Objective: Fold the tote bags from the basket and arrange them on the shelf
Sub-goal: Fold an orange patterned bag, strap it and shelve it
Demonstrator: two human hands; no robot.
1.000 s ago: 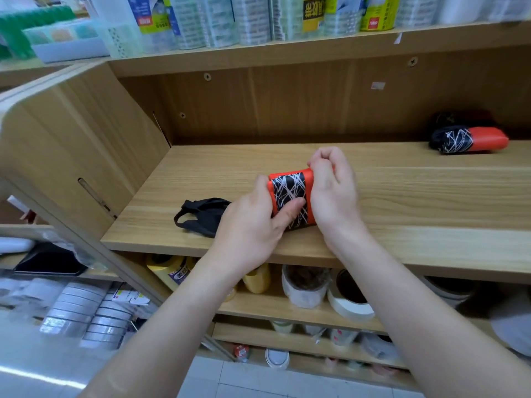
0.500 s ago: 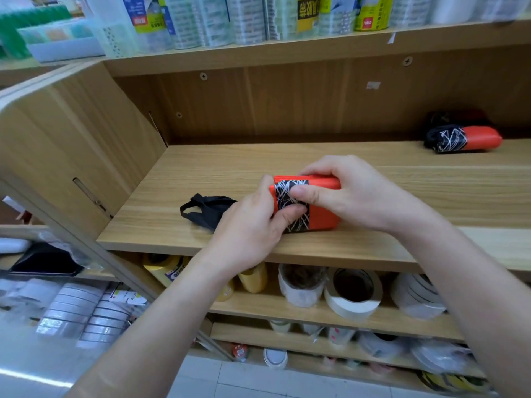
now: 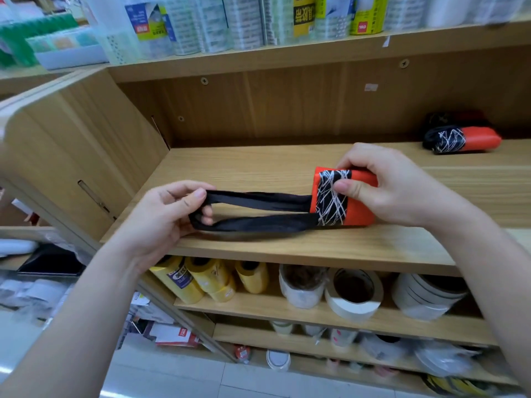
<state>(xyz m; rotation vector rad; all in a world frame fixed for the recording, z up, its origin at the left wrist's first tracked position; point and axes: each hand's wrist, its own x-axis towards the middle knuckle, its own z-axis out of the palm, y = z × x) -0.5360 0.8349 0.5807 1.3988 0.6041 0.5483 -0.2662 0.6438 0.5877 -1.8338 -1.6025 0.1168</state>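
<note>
now, right hand (image 3: 396, 185) curled round the folded orange tote bag (image 3: 342, 196) on the wooden shelf (image 3: 316, 245), thumb on its black-and-white band. left hand (image 3: 166, 216) pinches the black handles (image 3: 253, 211) — drawn out leftward, just above the board. second folded bag (image 3: 462, 139) lies far right — well apart.

Shop aisle: stationery and packing supplies, going by the stock.

I face a wooden shelf (image 3: 287, 248) in a unit of stacked tiers, each filled with repeats of the same goods. On the top tier, shrink-wrapped roll packs (image 3: 201, 24) with printed retail labels, plastic trays (image 3: 66, 47) to their left. On the tier below my hands, yellow rolls (image 3: 207, 278) and white tape rolls (image 3: 355, 294) lie side by side. 1 small sticker (image 3: 371, 87) on the back panel. Boxed packets (image 3: 175, 334) low down, pale tiled floor (image 3: 172, 377) underfoot.
</note>
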